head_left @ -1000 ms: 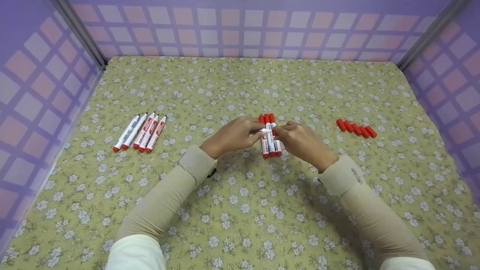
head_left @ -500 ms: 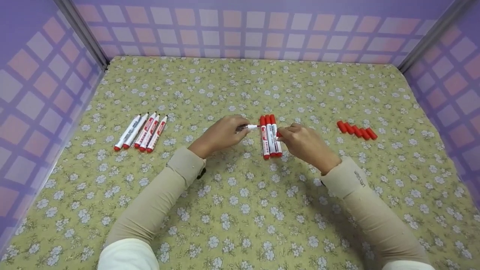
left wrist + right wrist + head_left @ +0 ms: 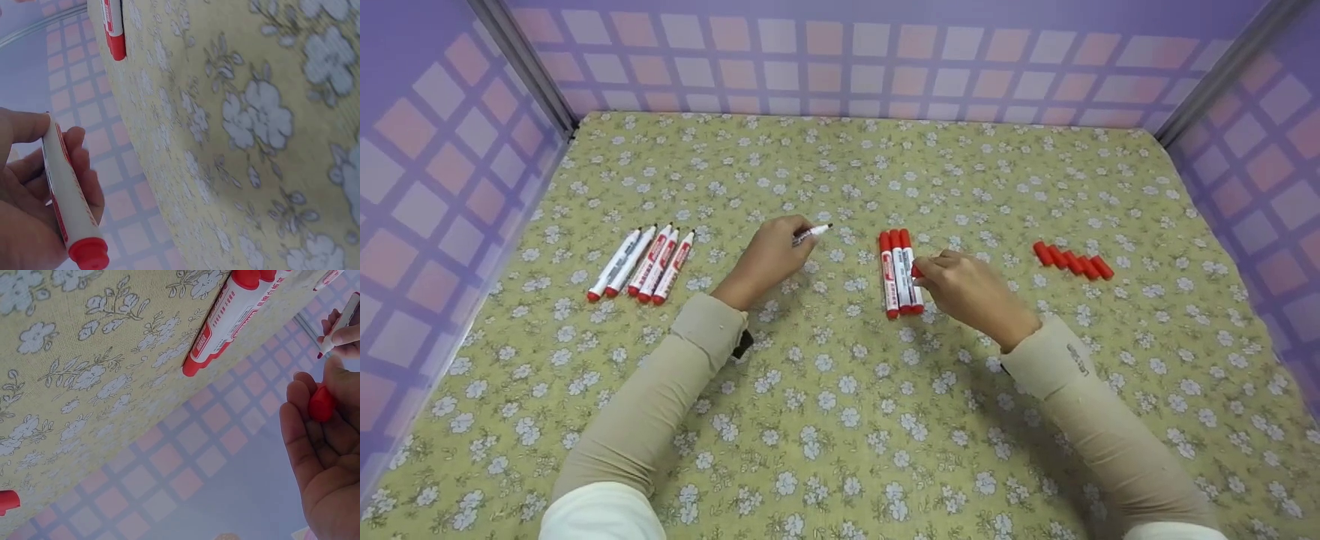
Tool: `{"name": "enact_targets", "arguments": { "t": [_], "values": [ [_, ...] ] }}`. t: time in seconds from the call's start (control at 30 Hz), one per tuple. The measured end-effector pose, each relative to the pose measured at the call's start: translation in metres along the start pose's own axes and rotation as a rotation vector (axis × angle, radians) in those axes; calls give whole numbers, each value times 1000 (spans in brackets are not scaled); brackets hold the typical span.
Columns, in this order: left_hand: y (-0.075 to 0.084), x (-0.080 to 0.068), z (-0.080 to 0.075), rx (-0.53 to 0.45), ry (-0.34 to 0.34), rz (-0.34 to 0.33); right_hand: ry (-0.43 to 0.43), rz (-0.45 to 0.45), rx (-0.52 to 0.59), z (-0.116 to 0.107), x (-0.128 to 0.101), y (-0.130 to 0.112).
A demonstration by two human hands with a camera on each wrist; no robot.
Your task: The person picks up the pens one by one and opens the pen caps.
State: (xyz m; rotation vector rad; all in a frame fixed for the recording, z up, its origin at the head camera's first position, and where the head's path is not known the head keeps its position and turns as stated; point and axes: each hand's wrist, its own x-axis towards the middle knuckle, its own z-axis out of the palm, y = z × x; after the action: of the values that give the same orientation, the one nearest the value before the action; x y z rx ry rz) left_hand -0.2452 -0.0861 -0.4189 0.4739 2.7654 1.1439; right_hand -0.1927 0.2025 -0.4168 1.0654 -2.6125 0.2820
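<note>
My left hand (image 3: 780, 244) grips a white marker (image 3: 812, 232) with no cap, its bare tip pointing up and right. The left wrist view shows the marker's (image 3: 70, 202) red tail end sticking out of that hand (image 3: 25, 225). My right hand (image 3: 937, 274) pinches a small red cap (image 3: 916, 271) just right of three capped red-and-white markers (image 3: 899, 271) lying side by side on the cloth. In the right wrist view the cap (image 3: 322, 404) sits against the curled fingers (image 3: 301, 416).
Several uncapped markers (image 3: 641, 264) lie in a row at the left. Several loose red caps (image 3: 1072, 259) lie in a row at the right. The flowered yellow-green cloth (image 3: 840, 420) is boxed in by purple checked walls (image 3: 885, 60) on three sides.
The hands, together over the three markers a second ago, have pulled apart. The left hand moved left with the uncapped marker; the right stayed near the markers holding the cap.
</note>
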Motion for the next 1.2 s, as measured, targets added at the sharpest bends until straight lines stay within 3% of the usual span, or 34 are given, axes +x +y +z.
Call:
{"name": "enact_targets", "arguments": {
  "t": [0.47, 0.53, 0.97, 1.2],
  "values": [
    [-33, 0, -25, -3, 130, -154, -37, -12, 66, 3, -1, 1],
    [-39, 0, -29, 6, 144, -152, -36, -15, 66, 3, -1, 1],
    [-66, -8, -52, 24, 194, -182, -34, -16, 45, 4, -4, 2],
    [-77, -13, -59, 40, 203, -270, -34, -14, 53, 4, -5, 3]
  ]
}}
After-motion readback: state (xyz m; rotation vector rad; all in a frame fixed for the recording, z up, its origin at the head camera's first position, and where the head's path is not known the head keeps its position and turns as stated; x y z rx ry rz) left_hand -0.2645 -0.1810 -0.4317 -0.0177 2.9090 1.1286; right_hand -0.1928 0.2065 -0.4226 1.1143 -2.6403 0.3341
